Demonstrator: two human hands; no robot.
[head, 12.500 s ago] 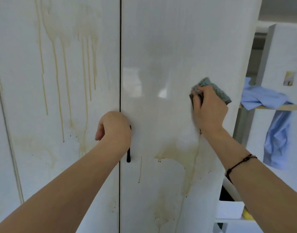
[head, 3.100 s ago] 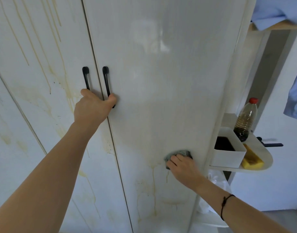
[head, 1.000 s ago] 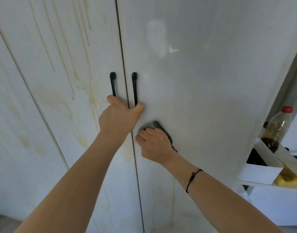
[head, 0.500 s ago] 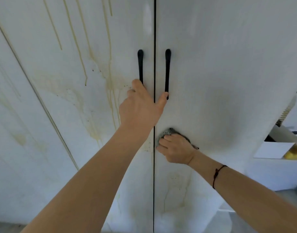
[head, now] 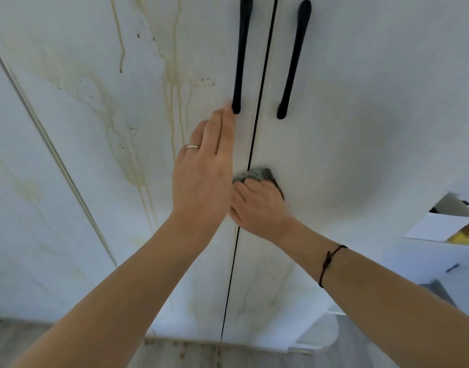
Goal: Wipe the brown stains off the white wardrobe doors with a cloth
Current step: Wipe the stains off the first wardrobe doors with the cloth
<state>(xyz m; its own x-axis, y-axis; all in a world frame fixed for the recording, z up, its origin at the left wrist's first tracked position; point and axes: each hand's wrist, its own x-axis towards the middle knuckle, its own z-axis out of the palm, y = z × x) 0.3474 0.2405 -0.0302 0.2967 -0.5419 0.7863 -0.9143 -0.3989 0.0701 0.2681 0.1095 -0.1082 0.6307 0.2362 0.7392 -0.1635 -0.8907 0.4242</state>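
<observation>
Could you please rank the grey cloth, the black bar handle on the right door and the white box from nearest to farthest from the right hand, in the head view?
1. The grey cloth: gripped by the right hand, against the white right door.
2. The black bar handle on that door: above the hand.
3. The white box: far right, at the picture's edge.

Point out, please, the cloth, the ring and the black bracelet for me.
cloth [head: 257, 173]: head view, grey fold above the knuckles.
ring [head: 193, 146]: head view, top of the silver band.
black bracelet [head: 327, 257]: head view, knotted cord across the wrist.
</observation>
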